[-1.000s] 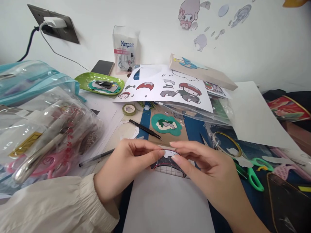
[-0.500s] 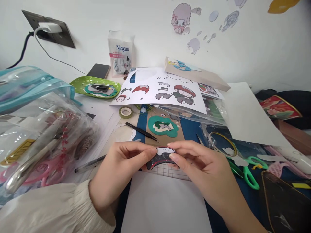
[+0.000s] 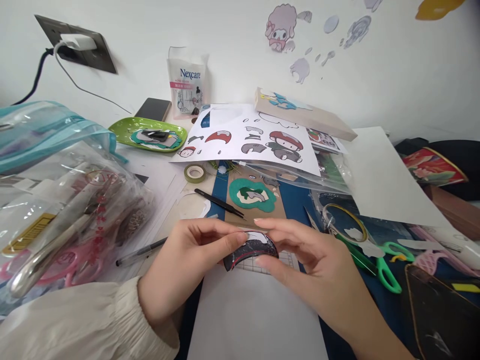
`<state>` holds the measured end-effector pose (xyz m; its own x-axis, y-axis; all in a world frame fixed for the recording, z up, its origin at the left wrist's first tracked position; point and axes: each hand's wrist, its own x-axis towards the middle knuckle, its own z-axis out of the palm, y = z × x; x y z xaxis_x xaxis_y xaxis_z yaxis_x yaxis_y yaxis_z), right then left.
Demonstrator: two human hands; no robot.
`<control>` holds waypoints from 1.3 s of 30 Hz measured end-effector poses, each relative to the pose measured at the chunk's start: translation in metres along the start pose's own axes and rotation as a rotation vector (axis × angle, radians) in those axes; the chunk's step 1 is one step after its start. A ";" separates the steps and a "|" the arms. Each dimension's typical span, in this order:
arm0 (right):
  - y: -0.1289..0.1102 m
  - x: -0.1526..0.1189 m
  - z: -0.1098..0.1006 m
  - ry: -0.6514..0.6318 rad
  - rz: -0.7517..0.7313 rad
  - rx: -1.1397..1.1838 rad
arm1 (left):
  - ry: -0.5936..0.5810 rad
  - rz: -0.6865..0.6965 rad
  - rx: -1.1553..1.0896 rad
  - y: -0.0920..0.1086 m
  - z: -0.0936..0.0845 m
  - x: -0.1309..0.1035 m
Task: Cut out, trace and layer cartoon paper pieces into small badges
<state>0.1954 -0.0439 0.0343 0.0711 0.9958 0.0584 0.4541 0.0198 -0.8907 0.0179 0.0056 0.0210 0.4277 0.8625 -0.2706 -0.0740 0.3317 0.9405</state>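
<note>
A dark, curved cutout (image 3: 258,248) with a white patch and a red line along its lower edge is held up above the white sheet (image 3: 258,315). My left hand (image 3: 198,255) pinches its left part between thumb and fingers. At the other end, my right hand (image 3: 311,265) cups it loosely, thumb by the lower edge, index finger raised above, other fingers behind. Just beyond lie black tweezers (image 3: 221,204) and a teal felt piece (image 3: 240,202) with green, cream and grey layers. A gridded surface (image 3: 290,262) shows under the cutout.
A printed pattern sheet (image 3: 232,120) and a green plate (image 3: 123,130) of cutouts lie farther back. Clear bags of tools (image 3: 75,200) crowd the left, near a pen (image 3: 140,251). Green-handled scissors (image 3: 388,275) and a tape roll (image 3: 195,172) are also on the table.
My right thumb has slid off the cutout's face to its lower edge, and the right index finger has lifted. The cutout's right part is more exposed.
</note>
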 end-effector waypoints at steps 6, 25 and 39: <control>0.003 -0.002 0.000 0.015 -0.103 -0.166 | 0.043 -0.022 -0.006 0.000 0.000 0.001; 0.005 0.001 -0.002 0.087 -0.251 -0.275 | -0.042 -0.062 -0.100 -0.002 0.000 0.003; 0.010 0.001 -0.004 0.094 -0.182 -0.262 | -0.110 0.002 -0.114 0.001 0.001 0.003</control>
<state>0.2036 -0.0428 0.0268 0.0440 0.9650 0.2586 0.6792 0.1610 -0.7161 0.0201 0.0079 0.0212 0.5232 0.8182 -0.2384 -0.1740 0.3764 0.9100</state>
